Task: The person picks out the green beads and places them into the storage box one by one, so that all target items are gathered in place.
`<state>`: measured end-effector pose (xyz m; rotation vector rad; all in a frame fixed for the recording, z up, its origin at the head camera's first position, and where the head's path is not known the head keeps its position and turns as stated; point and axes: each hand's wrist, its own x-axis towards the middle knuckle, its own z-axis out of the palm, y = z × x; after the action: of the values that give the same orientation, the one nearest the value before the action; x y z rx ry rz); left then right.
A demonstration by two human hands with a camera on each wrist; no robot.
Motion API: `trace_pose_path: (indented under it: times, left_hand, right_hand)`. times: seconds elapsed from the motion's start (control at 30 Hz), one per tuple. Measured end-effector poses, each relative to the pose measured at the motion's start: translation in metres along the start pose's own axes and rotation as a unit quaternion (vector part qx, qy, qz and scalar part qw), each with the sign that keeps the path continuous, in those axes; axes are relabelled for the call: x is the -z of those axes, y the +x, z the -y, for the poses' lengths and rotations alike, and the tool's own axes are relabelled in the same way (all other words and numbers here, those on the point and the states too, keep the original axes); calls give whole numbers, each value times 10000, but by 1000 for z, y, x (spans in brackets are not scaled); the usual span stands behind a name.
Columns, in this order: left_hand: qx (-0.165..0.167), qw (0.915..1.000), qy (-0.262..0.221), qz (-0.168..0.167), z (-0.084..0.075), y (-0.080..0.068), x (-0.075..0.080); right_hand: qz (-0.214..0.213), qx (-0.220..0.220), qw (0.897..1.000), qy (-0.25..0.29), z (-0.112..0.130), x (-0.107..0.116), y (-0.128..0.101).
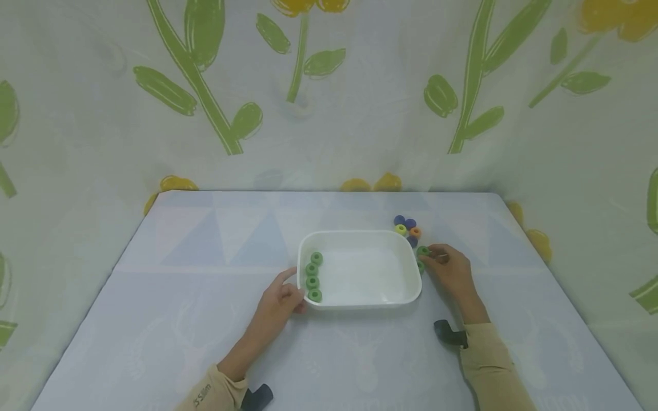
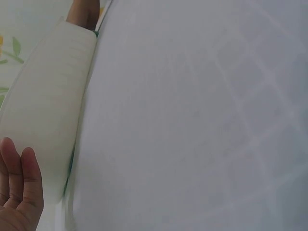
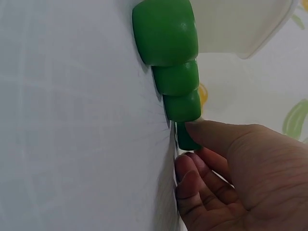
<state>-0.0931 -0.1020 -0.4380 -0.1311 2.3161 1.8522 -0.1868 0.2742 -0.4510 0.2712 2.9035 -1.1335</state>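
A white tray (image 1: 367, 305) lies on the table with several green beads (image 1: 312, 268) lined up along its inner left side. My left hand (image 1: 280, 299) holds the tray's near left corner, thumb at the rim and index finger along the left wall. In the left wrist view, two fingertips (image 2: 30, 161) lie against the tray's outer wall (image 2: 48, 96). Just right of the tray, my right hand (image 1: 449, 268) pinches a green bead (image 3: 185, 137) between thumb and fingers. More green beads (image 3: 166, 33) stand in a row beside it in the right wrist view.
Beyond the tray's far right corner sit a yellow bead (image 1: 400, 229), an orange bead (image 1: 415, 232) and several dark blue beads (image 1: 410, 223). The table (image 1: 205, 342) has a pale printed cover, with flowered cloth (image 1: 360, 131) behind and at both sides.
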Motion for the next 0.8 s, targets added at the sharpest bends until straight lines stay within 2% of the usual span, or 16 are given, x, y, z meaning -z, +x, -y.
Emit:
trace_pose_path:
  times: [0.43, 0.67, 0.8]
  left_hand:
    - [-34, 10000, -30, 43, 0, 0, -1]
    - [-54, 10000, -19, 59, 1, 1, 1]
    - [-61, 9999, -46, 82, 1, 1, 1]
  right_hand:
    - [-168, 27, 9998, 135, 1, 5, -1]
    - [-857, 978, 9915, -93, 10, 16, -2]
    - [-1012, 1155, 9881, -69, 22, 22, -8]
